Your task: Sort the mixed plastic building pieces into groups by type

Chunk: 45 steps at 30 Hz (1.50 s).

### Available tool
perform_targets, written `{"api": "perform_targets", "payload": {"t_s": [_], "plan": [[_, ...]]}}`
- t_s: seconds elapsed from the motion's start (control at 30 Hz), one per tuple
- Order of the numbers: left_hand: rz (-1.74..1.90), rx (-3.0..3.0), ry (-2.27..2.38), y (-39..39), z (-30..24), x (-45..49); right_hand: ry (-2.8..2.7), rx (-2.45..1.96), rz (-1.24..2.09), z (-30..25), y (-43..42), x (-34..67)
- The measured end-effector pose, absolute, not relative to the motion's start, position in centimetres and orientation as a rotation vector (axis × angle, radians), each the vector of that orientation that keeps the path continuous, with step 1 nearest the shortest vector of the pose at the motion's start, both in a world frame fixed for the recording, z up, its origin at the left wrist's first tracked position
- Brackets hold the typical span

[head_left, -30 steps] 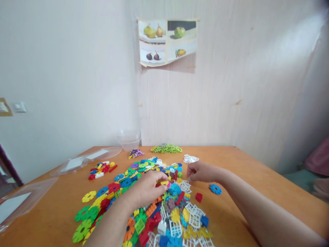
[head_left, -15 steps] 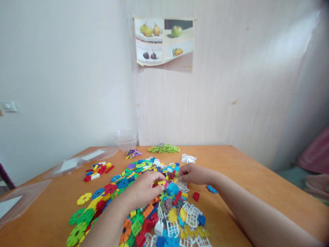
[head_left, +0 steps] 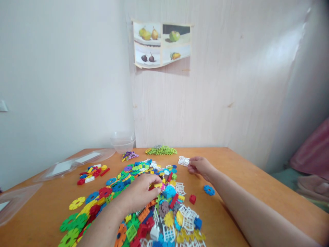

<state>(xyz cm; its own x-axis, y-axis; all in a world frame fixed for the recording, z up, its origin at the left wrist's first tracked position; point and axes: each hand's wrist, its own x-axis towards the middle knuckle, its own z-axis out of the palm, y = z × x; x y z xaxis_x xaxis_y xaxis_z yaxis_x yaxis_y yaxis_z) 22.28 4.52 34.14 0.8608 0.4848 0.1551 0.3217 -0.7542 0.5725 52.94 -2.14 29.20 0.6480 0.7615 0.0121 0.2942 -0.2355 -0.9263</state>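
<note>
My left hand (head_left: 144,190) is over the big mixed pile of plastic building pieces, fingers curled toward the thumb. A small yellow brick (head_left: 158,185) shows at its fingertips. Beyond the pile's right side, my right hand (head_left: 200,167) has its fingers pinched at the edge of a small heap of white lattice pieces (head_left: 183,160). A white lattice piece appears to be at those fingertips, partly hidden by them. Under and around my left hand lie toothed discs, bricks and lattice pieces, among them a light-blue disc (head_left: 170,191).
A blue disc (head_left: 209,190) and a red brick (head_left: 192,199) lie apart at right. Small heaps of green pieces (head_left: 164,150), purple pieces (head_left: 130,155) and mixed bricks (head_left: 89,179) stand farther back. Clear plastic tubs (head_left: 122,142) and lids (head_left: 106,155) are at left.
My right hand has moved from the pile's right edge away from me to the white heap. The left hand stays over the pile. The view has shifted slightly.
</note>
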Motion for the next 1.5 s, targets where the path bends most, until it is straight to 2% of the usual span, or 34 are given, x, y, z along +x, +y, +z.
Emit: {"api": "perform_targets", "payload": {"t_s": [0.23, 0.4, 0.57, 0.77, 0.93, 1.03, 1.3, 1.5], "plan": [[0.401, 2.499, 0.564, 4.7, 34.0, 22.3, -0.994, -1.966, 0.392, 28.9, -1.9, 53.3], [0.419, 2.512, 0.564, 4.7, 33.9, 22.3, -1.376, -2.087, 0.157, 29.5, -2.7, 51.9], [0.418, 2.518, 0.56, 4.6, 33.9, 22.3, -1.698, -2.186, 0.059, 29.4, -3.0, 50.6], [0.408, 2.525, 0.566, 4.4, 34.2, 22.4, -1.712, -2.327, 0.025, 28.8, -3.1, 51.1], [0.39, 2.505, 0.554, 4.2, 34.4, 22.4, -1.699, -2.28, 0.012, 29.6, -3.2, 50.9], [0.381, 2.516, 0.549, 4.3, 34.6, 22.3, -1.776, -2.176, 0.091, 30.6, -3.3, 50.3], [0.365, 2.555, 0.533, 4.4, 34.9, 22.1, -2.067, -1.966, 0.548, 32.0, -4.4, 48.6], [0.383, 2.568, 0.539, 4.4, 34.7, 22.2, -1.808, -1.898, 0.738, 32.1, -4.5, 48.2]]}}
